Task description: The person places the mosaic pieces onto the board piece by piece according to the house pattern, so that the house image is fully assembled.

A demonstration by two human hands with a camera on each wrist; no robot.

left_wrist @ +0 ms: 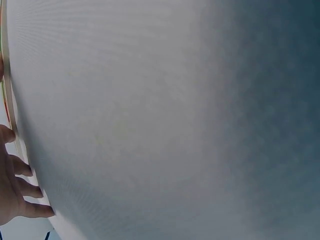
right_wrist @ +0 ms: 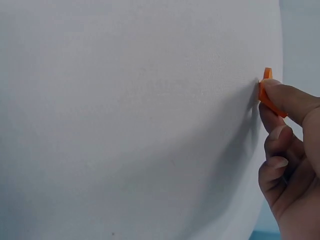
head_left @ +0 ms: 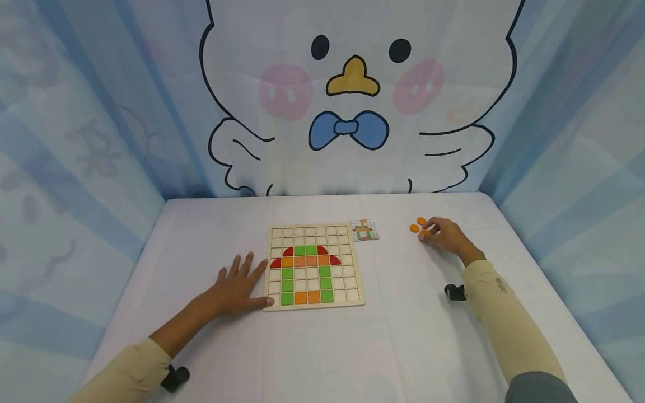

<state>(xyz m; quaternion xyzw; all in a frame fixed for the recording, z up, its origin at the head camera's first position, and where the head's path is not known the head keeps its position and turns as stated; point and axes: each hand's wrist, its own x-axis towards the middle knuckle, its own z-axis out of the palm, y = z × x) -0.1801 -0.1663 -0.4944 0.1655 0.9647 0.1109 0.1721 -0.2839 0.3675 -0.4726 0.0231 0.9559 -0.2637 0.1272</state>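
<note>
My left hand [head_left: 233, 291] lies spread, with thumb and fingertips at the left edge of a wooden grid board [head_left: 312, 308]. On the board, red quarter-round, green and orange square tiles [head_left: 305, 261] form a mushroom-like pattern. At the table's right, my right hand [head_left: 445, 238] pinches an orange tile [right_wrist: 272, 105] between thumb and forefinger; its exact outline is hard to tell. Beside those fingertips lie round orange tiles [head_left: 414, 228]. In the left wrist view the left hand's fingers [left_wrist: 32, 192] show at the left edge, beside the board's rim [left_wrist: 6, 65].
A small pattern card [head_left: 364, 229] lies against the board's upper right side. The white table [head_left: 322, 355] is enclosed by blue patterned curtains [head_left: 75, 168] at both sides and a cartoon cloth [head_left: 347, 168] at the back. A black wrist camera [head_left: 455, 292] hangs under the right sleeve.
</note>
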